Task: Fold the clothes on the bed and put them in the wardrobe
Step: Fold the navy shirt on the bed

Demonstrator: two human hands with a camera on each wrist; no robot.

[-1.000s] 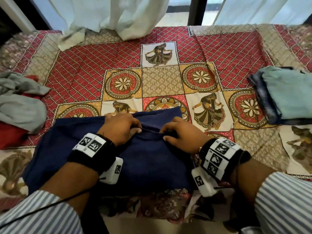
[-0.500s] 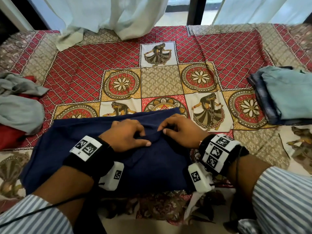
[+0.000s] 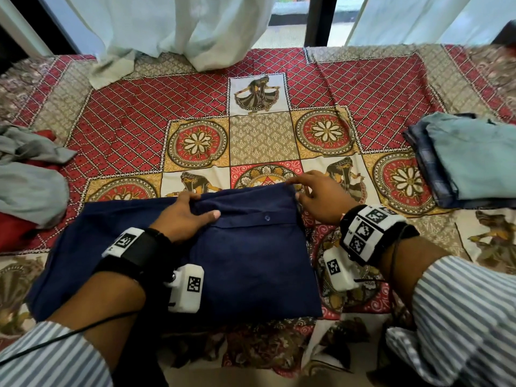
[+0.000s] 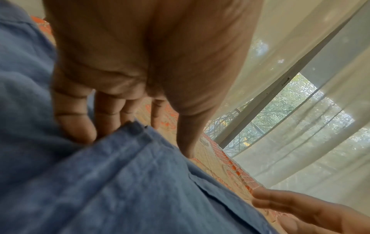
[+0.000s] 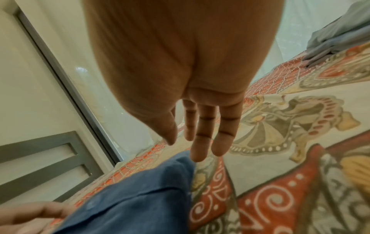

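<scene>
A navy shirt (image 3: 245, 261) lies folded into a rectangle on the patterned bedspread (image 3: 262, 135), close to the bed's front edge. My left hand (image 3: 202, 205) rests on the middle of its far edge, fingers over the edge and thumb flat on the cloth. In the left wrist view the fingers (image 4: 74, 120) are nearly straight and spread from the thumb, pressing the shirt (image 4: 120, 182). My right hand (image 3: 294, 189) touches the far right corner with straight fingers (image 5: 200, 142); the shirt (image 5: 130, 197) holds nothing between them.
A folded stack, teal cloth on blue plaid (image 3: 469, 157), lies at the right of the bed. A loose pile of grey and red clothes (image 3: 28, 185) lies at the left. Pale curtains (image 3: 181, 29) hang onto the far edge before a window.
My right hand slid from the shirt's middle out to its far right corner and straightened. The left hand shifted to the far edge. The bunched fold between them now lies flatter.
</scene>
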